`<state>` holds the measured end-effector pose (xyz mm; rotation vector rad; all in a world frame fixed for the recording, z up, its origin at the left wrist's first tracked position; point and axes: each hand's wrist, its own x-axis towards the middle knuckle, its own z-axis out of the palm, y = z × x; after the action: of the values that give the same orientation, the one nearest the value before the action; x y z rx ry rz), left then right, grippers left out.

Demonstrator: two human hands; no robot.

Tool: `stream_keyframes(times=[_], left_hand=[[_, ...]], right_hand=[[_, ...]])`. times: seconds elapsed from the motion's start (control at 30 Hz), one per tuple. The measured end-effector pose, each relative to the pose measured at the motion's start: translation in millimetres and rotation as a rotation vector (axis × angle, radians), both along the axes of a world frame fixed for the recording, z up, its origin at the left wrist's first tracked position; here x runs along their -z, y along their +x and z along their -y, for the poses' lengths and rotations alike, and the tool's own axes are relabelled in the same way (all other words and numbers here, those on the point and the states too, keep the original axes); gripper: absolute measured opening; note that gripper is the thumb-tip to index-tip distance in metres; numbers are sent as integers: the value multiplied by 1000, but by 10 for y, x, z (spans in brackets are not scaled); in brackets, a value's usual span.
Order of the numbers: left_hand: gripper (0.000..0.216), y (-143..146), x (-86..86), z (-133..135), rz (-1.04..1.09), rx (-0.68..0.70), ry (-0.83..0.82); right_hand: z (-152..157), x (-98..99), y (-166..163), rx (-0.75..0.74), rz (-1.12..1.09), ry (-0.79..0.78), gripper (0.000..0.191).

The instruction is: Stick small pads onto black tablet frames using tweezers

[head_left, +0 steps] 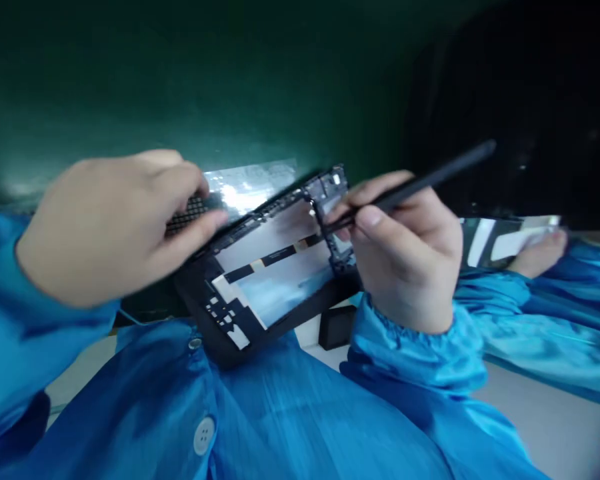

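Over the table's front edge lies a tilted phone frame (280,267), its inside facing up. It has a black border, a silvery middle crossed by a black strip, and small white patches. My left hand (110,227) is curled at its upper left edge, thumb against the edge. A black gridded surface (187,212) shows between thumb and index finger. With my right hand (405,247) I pinch slim black tweezers (430,177). Their tip reaches the frame's right end, where my fingers hide part of it. Blur softens both hands.
A shiny clear film (250,187) lies on the dark green table (180,80) behind the frame. To the right, a co-worker's hand (543,253) holds a dark panel with white patches (483,241). A small black block (336,327) sits below the frame.
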<state>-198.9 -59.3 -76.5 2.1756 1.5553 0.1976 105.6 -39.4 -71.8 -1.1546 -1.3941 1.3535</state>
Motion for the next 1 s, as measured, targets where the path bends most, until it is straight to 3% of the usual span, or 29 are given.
stream_keyframes(times=[0.1,0.17,0.27,0.47,0.63,0.77,0.87,0.93,1.0], left_hand=[[89,292,-64,325,-117,105,0],[94,432,-64,502,-161,132,-6],[100,487,8,631,-152,70,-58],[118,359,162,640,-43,-69,-178],[119,349,131,696,-91,-35,-152],[118,372,102,660,-58,-24,-133],[111,413,78,602,-6,25,-116],[105,466,58,614,36,33,-87],[101,549,34,698,70,1,-53]], right_hand=[[476,-20,482,279,99,-127,13],[718,60,693,369,112,-176,14],[897,247,801,426,152,-37,15],[876,427,735,359,261,155,11],[886,440,735,326,319,194,13],[864,366,754,227,510,307,24],[902,225,826,403,484,431,17],[1041,121,863,413,446,338,18],[1289,66,832,156,475,108,16]])
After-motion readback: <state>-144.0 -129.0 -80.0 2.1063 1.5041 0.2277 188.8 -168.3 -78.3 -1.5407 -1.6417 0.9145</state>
